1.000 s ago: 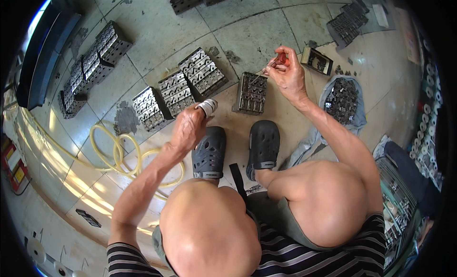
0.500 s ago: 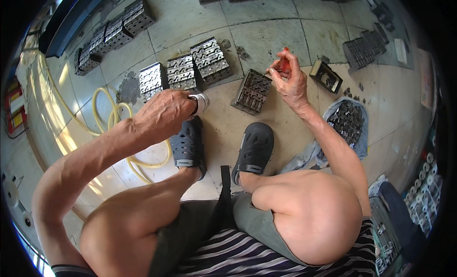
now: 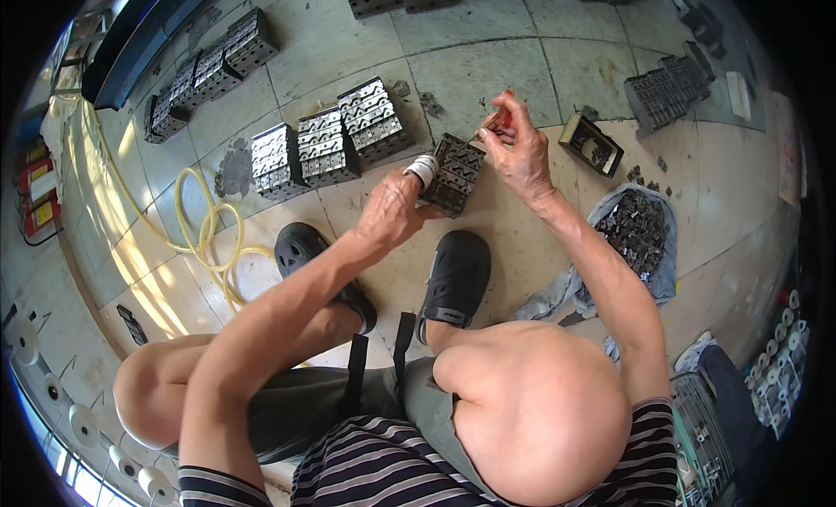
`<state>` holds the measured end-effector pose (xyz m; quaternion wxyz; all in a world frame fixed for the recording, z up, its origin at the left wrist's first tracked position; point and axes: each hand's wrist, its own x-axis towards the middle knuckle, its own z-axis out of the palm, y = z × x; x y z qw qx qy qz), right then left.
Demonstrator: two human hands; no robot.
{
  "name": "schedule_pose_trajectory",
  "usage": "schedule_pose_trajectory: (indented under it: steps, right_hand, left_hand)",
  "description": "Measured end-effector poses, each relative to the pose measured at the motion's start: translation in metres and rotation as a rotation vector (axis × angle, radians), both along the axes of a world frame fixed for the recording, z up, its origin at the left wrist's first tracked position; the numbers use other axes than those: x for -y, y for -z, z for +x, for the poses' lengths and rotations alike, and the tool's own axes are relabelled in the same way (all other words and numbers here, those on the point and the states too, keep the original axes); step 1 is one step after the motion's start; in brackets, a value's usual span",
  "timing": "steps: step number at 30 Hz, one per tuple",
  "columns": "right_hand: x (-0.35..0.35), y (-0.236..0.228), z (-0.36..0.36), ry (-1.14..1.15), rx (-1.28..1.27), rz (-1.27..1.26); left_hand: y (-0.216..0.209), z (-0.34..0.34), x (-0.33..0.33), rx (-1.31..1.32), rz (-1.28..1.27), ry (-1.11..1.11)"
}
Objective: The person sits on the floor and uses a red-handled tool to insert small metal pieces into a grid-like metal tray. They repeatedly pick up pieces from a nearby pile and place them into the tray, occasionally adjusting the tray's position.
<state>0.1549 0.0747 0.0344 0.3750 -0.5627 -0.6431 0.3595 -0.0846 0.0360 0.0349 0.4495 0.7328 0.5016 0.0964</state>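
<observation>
A dark metal block (image 3: 459, 172) with rows of shaped recesses rests on the floor ahead of my feet. My left hand (image 3: 392, 206) grips its near left corner, thumb along the near edge; a white banded wrap surrounds a finger there. Over the block's far right side, my right hand (image 3: 522, 158) is closed around a slim red-handled tool (image 3: 498, 120). The tool's thin end points at the block's far right corner; whether it touches is unclear. Three similar blocks (image 3: 373, 115) stand in a row to the left, their tops shiny.
A small open box (image 3: 592, 145) lies right of my right hand. Nearer stands a pale cloth bag (image 3: 666, 246) of small dark metal pieces. More blocks (image 3: 212, 67) line the far left, and a ribbed dark stack (image 3: 666, 96) the far right. A yellow hose (image 3: 205, 237) coils left of my feet.
My left hand has moved right and taken hold of the block, which has shifted slightly left. My right hand stays beside it with the red-handled tool. My left foot and knee have swung left.
</observation>
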Motion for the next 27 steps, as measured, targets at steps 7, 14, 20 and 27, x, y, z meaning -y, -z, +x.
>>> schedule_pose_trajectory:
  steps: [7,14,20,27]
  right_hand:
    - [-0.013,-0.04,0.007,-0.384,0.501,0.118]
    - [-0.045,-0.078,0.009,-0.475,0.739,0.428]
    - [-0.057,-0.078,-0.005,-0.408,0.764,0.172]
    - [-0.077,-0.073,0.012,-0.554,0.559,-0.204]
  left_hand:
    - [0.017,0.034,0.028,0.171,-0.076,-0.416]
    - [0.028,0.043,0.04,0.344,-0.109,-0.582]
    - [0.035,0.064,0.045,0.437,-0.099,-0.7]
    - [0.046,0.062,0.045,0.379,-0.01,-0.608]
